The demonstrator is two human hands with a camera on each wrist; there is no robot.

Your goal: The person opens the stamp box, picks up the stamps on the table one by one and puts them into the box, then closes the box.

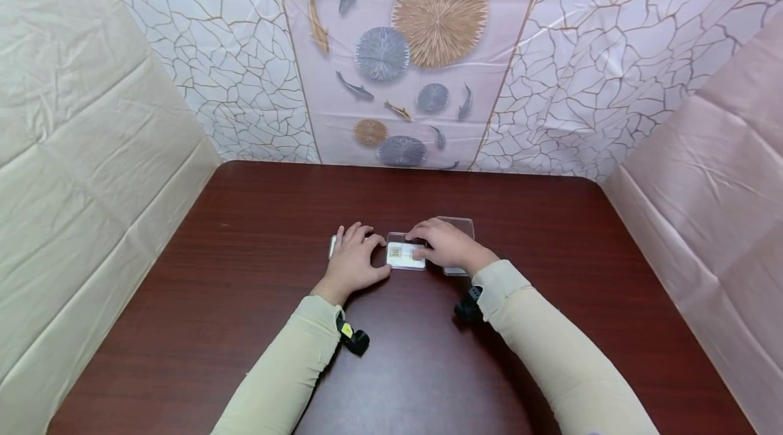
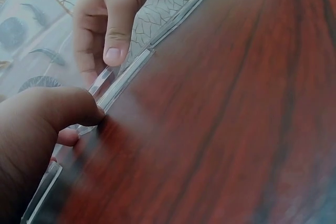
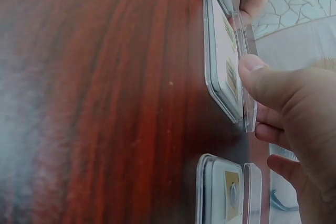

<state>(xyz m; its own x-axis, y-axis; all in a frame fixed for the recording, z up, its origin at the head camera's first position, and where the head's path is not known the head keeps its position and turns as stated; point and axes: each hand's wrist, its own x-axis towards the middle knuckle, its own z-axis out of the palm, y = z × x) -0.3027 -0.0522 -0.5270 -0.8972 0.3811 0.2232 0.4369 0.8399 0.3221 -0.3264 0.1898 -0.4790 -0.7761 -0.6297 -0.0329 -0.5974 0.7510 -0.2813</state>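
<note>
A flat clear plastic case lies mid-table, its white insert bearing gold-coloured squares. Its clear lid extends along the far side, unfolded from the base. My left hand grips the case at its left end, thumb on the near corner and index finger behind, as the right wrist view shows. From the right, my right hand pinches the lid, the thumb over its near edge and the fingers behind. In the left wrist view the right thumb points down above the case.
A second clear case with a round piece in a gold square lies beneath my right wrist, its lid unfolded. Another case peeks out left of my left hand. The dark red wooden table ends at patterned cloth behind.
</note>
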